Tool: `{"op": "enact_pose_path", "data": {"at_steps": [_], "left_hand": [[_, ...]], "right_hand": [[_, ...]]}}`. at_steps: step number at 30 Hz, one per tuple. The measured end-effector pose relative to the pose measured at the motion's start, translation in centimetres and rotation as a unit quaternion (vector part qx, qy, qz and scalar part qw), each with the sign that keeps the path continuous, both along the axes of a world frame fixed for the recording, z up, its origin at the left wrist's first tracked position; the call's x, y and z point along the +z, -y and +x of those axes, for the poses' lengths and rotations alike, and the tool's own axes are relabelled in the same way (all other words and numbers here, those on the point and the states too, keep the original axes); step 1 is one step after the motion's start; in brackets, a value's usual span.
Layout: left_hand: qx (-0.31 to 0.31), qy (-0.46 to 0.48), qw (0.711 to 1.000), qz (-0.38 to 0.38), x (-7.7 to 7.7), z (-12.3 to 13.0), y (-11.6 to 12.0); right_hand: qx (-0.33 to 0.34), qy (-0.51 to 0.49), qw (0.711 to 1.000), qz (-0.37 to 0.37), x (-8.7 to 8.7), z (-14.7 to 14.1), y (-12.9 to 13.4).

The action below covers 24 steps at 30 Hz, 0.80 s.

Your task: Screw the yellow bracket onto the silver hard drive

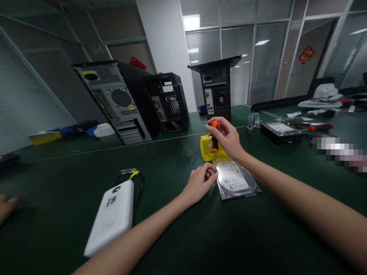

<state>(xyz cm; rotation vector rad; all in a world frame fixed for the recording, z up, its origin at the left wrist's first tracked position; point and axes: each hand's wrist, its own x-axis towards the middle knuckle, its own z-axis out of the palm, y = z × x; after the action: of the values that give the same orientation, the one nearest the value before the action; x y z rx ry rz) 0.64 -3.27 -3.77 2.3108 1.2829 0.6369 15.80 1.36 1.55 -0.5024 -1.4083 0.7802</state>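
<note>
In the head view my right hand (228, 139) grips an orange and black screwdriver (215, 143) by its handle. The screwdriver stands nearly upright, its tip at the upper left edge of a silver hard drive (233, 177) with a white label. My left hand (202, 179) is closed at that same edge, thumb and forefinger by the screwdriver's tip. Whether a screw lies under the tip is hidden. Just behind the drive sits a yellow case (206, 148), partly covered by my right hand.
A white power bank (111, 217) marked 18 lies left of my forearm. Computer cases (134, 99) stand at the back, one (216, 89) with a raised panel. Another hard drive (282, 130) and red-black tools (318, 127) are on the right. Another person's hand (8, 208) shows at far left.
</note>
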Motion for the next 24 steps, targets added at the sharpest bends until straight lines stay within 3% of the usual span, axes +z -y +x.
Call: {"op": "enact_pose_path", "data": {"at_steps": [17,24], "left_hand": [[-0.008,0.007,1.0,-0.014,-0.21,0.02,-0.28],[-0.008,0.008,1.0,-0.014,-0.07,0.11,-0.15]], "right_hand": [[0.03,0.005,0.999,0.013,0.02,0.34,0.2],[0.004,0.025,0.999,0.02,0.12,0.28,0.38]]}}
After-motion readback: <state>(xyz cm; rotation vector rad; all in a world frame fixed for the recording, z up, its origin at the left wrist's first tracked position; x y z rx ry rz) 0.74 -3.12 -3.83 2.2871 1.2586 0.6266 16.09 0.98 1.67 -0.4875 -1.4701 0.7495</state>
